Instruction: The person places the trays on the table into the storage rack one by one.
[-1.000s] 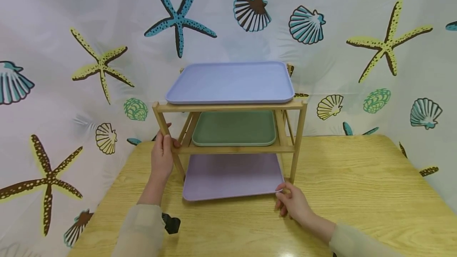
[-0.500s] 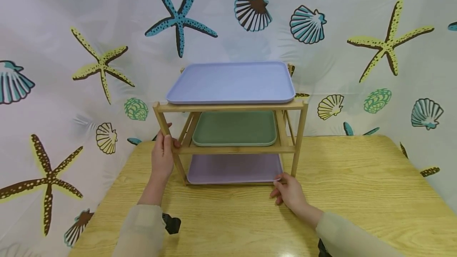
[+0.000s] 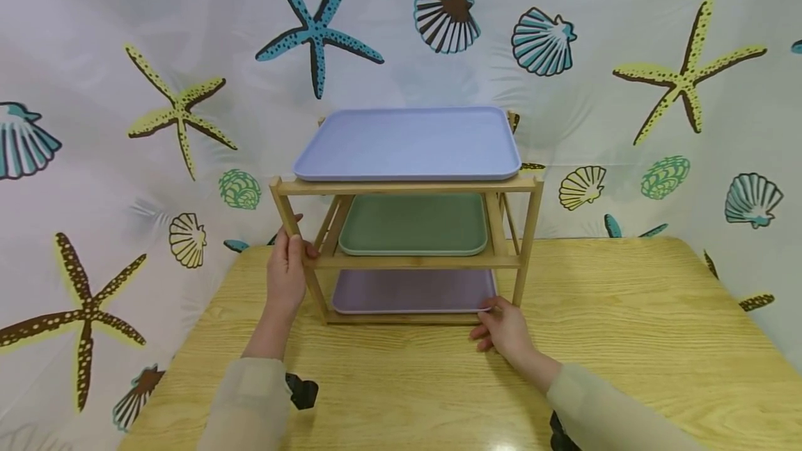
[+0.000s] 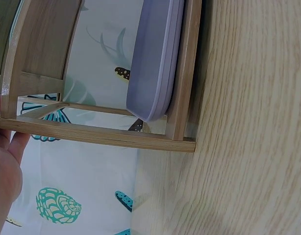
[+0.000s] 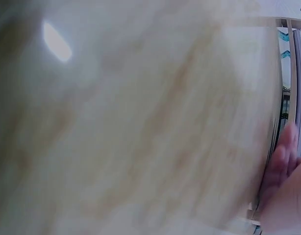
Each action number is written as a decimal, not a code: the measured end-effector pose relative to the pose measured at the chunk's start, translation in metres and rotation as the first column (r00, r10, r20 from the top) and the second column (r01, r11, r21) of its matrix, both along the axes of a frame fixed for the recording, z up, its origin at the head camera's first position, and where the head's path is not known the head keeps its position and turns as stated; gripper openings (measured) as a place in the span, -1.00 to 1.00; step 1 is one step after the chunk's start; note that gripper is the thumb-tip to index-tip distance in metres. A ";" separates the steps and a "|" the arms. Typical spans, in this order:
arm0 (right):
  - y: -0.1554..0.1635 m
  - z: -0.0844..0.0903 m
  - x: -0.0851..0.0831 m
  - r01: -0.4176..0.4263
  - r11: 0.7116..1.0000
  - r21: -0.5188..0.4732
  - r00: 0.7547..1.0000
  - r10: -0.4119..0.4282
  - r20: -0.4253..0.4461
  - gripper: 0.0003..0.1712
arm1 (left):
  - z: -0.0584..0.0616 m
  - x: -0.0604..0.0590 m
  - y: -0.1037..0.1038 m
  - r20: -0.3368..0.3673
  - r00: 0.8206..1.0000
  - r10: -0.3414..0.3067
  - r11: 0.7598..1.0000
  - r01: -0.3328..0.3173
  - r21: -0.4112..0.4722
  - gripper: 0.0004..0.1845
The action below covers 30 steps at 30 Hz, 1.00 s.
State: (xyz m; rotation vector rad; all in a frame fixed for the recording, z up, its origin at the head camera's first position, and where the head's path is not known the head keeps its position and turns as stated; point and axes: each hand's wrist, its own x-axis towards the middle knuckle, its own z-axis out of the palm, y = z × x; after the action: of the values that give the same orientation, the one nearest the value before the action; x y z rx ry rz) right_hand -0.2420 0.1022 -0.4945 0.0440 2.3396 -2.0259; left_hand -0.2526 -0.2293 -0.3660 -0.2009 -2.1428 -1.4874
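A three-tier wooden rack (image 3: pixel 413 263) stands on the table. My left hand (image 3: pixel 286 277) holds its left front post at the height of the middle shelf. On the bottom tier lies a purple tray (image 3: pixel 410 292), its front edge just behind the rack's lower front rail. My right hand (image 3: pixel 509 331) pinches the tray's front right corner, fingers partly beneath the rim. In the left wrist view, the purple tray (image 4: pixel 153 63) shows end-on beside the rail. A green tray (image 3: pixel 413 225) sits on the middle tier, and a lavender-blue tray (image 3: pixel 407 145) on the top.
The wood-grain table (image 3: pixel 614 339) extends to both sides and in front of the rack. Close behind hangs a white curtain (image 3: pixel 451 82) printed with starfish and shells. A bright blur fills most of the right wrist view.
The purple tray has slid backward into the bottom tier, from jutting past the front rail to behind it. My right hand moved inward with it. My left hand stays on the post.
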 end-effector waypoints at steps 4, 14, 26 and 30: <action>0.001 0.000 0.003 -0.026 0.999 -0.023 1.000 0.026 0.005 -0.77 | -0.004 -0.004 -0.001 -0.007 1.000 0.010 1.000 -0.010 -0.011 -0.57; 0.023 0.022 0.032 -0.129 0.988 -0.081 0.992 0.130 0.004 -0.60 | -0.032 -0.027 -0.021 -0.019 0.998 0.058 0.998 -0.058 0.006 -0.57; 0.094 0.045 0.062 -0.164 0.985 0.060 0.986 0.165 -0.012 -0.50 | -0.025 -0.025 -0.030 -0.029 0.999 0.018 1.000 -0.019 -0.018 -0.59; 0.118 0.054 0.068 -0.158 0.979 0.130 0.985 0.165 -0.042 -0.50 | -0.017 -0.022 -0.037 0.006 0.998 -0.058 0.996 0.058 -0.067 -0.58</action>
State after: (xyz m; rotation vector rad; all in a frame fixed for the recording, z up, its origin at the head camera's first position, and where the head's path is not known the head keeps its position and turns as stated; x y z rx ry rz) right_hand -0.1737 0.2200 -0.4402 -0.1909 2.4111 -1.8257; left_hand -0.2745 -0.2661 -0.3830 -0.2862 -2.2087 -1.4502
